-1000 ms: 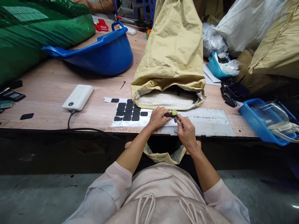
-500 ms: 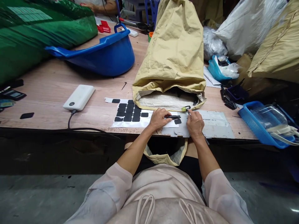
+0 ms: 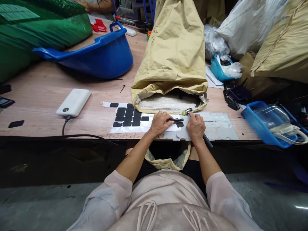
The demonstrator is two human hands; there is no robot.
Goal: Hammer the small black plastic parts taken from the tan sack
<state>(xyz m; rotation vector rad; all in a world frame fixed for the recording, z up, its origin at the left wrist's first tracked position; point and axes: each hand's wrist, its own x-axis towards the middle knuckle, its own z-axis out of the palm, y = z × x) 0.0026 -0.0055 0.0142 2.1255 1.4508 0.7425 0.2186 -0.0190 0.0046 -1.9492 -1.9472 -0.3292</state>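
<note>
My left hand point(image 3: 159, 123) is closed on a thin black part point(image 3: 176, 120), holding it flat over a white backing sheet at the table's front edge. My right hand point(image 3: 196, 126) grips a dark tool with a yellow-green tip point(image 3: 185, 112); the tip points toward the open mouth of a tan paper sack point(image 3: 172, 61), and the tool's dark tail sticks out behind the wrist. A sheet of black rectangular pads point(image 3: 128, 117) lies just left of my left hand, and one loose black pad point(image 3: 179, 124) sits between my hands.
A grey flat plate point(image 3: 216, 126) lies under my right hand. A white power bank point(image 3: 73, 102) with a cable, a blue tub point(image 3: 96, 59) and a green sack point(image 3: 31, 35) lie to the left. Blue trays point(image 3: 267, 131) and bags crowd the right. Another person's arm point(image 3: 96, 4) shows at the far back.
My right hand moved away from the left, carrying the green-tipped tool rightward toward the sack mouth. My left hand stays on the black part. The camera shifted slightly.
</note>
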